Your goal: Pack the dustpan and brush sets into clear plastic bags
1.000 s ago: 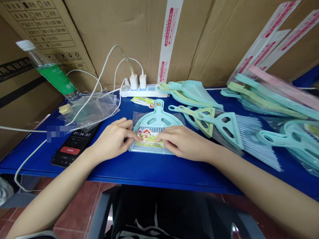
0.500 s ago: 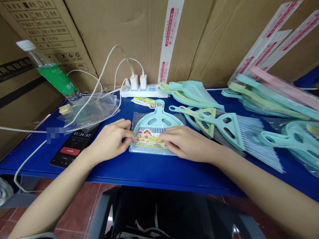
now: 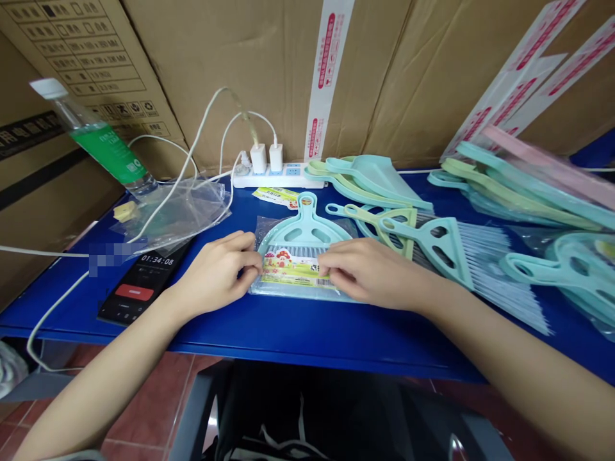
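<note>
A clear plastic bag [image 3: 257, 288] lies flat on the table in front of me. Inside is a light-blue dustpan [image 3: 307, 221] with a small brush [image 3: 300, 251] on it and a printed cardboard label [image 3: 288, 275] across the bristles. At the bag's left edge, my left hand [image 3: 223, 269] is closed, its curled fingers pinching the plastic. My right hand [image 3: 368, 272] has its fingers curled together on the bag's right part, covering the right end of the label; its fingertips press on the plastic.
Loose dustpans [image 3: 379, 176] and brushes [image 3: 437, 253] lie to the right, beside bagged sets [image 3: 571, 275]. A power strip [image 3: 298, 176], spare labels [image 3: 276, 195] and cables stand behind. On the left are a phone [image 3: 144, 282], empty plastic bags [image 3: 182, 202] and a bottle [image 3: 110, 150].
My right hand has slid right along the label, uncovering more of its print and a barcode. My left hand has barely shifted, its fingers curling in more.
</note>
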Demonstrator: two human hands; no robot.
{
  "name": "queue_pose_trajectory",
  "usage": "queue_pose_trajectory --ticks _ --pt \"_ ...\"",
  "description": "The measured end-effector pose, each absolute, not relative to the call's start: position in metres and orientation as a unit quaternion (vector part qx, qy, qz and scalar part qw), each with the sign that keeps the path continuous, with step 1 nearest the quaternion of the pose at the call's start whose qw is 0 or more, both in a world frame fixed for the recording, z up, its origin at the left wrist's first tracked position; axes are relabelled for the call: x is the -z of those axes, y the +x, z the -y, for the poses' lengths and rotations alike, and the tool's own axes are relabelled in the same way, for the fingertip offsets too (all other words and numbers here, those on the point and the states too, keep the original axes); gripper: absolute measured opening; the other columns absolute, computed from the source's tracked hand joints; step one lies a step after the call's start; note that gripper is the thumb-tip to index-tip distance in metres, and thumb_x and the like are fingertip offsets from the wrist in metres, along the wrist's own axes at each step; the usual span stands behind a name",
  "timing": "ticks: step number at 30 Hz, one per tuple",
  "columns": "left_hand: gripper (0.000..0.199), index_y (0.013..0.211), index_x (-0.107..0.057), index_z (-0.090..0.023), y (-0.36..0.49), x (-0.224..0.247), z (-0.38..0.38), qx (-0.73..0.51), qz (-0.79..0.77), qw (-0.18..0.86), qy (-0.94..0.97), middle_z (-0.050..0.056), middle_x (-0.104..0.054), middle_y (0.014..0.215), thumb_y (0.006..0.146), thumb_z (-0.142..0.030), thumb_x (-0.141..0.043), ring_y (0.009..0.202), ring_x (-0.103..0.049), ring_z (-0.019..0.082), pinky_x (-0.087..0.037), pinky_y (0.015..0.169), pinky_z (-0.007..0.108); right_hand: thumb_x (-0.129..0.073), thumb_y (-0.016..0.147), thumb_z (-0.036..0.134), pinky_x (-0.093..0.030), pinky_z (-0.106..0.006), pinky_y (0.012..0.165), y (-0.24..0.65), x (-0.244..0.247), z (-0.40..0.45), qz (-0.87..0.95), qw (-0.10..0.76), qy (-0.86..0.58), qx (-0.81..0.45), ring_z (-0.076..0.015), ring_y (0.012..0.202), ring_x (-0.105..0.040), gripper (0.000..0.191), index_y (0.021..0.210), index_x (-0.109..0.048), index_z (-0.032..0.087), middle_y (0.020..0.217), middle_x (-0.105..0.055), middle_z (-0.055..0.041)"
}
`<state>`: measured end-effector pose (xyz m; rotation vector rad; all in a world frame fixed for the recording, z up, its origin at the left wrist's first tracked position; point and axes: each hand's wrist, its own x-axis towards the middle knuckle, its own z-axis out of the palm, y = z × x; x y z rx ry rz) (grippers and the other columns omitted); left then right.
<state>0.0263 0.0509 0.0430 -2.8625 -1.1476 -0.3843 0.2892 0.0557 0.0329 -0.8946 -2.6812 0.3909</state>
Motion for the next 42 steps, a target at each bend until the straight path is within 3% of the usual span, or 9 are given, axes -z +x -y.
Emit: queue_pose_trajectory --ticks 8,17,23,33,42 --pt "0.03 0.074 -0.067 -0.019 0.027 -0.042 -0.051 0.129 0.358 0.03 -0.924 0.002 -0.054 0.074 0.088 -0.014 -0.041 0.07 -0.054 0.016 -0.042 0.063 0.027 -0.038 0.084 0.009 -0.031 -0.027 0.057 0.289 -0.032 -0.054 0.937 0.149 -0.296 -0.11 -0.0136 0.058 -0.044 0.024 0.07 -0.055 0.02 0.062 -0.053 0.0" --pt "0.03 0.076 -0.068 -0.017 0.029 -0.039 -0.048 0.137 0.334 0.081 -0.929 0.002 -0.055 0.075 0.088 -0.012 -0.042 0.07 -0.055 0.016 -0.044 0.062 0.028 -0.045 0.085 0.007 -0.037 -0.029 0.063 0.281 -0.029 -0.051 0.953 0.108 -0.281 -0.032 -0.0176 0.067 -0.057 0.027 0.093 -0.069 0.018 0.073 -0.065 -0.0042" --pt "0.028 0.079 -0.068 -0.017 0.034 -0.035 -0.045 0.162 0.288 0.146 -0.933 0.004 -0.056 0.075 0.09 -0.012 -0.043 0.068 -0.052 0.017 -0.045 0.062 0.03 -0.046 0.084 0.006 -0.038 -0.028 0.063 0.278 -0.026 -0.051 0.951 0.092 -0.291 -0.043 -0.0172 0.068 -0.058 0.039 0.112 -0.069 0.02 0.075 -0.067 -0.0031" --pt "0.03 0.11 -0.066 -0.015 0.042 -0.029 -0.045 0.134 0.222 0.076 -0.963 0.007 -0.066 0.095 0.094 -0.013 -0.041 0.083 -0.061 0.019 -0.052 0.076 0.032 -0.047 0.083 0.005 -0.035 -0.029 0.061 0.277 -0.031 -0.05 0.95 0.089 -0.295 -0.053 -0.0179 0.065 -0.056 0.033 0.103 -0.069 0.017 0.072 -0.064 -0.0035" --pt "0.03 0.107 -0.065 -0.019 0.045 -0.033 -0.044 0.082 0.266 0.07 -0.958 0.005 -0.064 0.09 0.093 -0.01 -0.041 0.078 -0.06 0.018 -0.052 0.078 0.031 -0.046 0.083 0.006 -0.037 -0.028 0.062 0.278 -0.033 -0.05 0.947 0.09 -0.302 -0.053 -0.0179 0.067 -0.059 0.032 0.1 -0.071 0.018 0.075 -0.068 -0.0044"
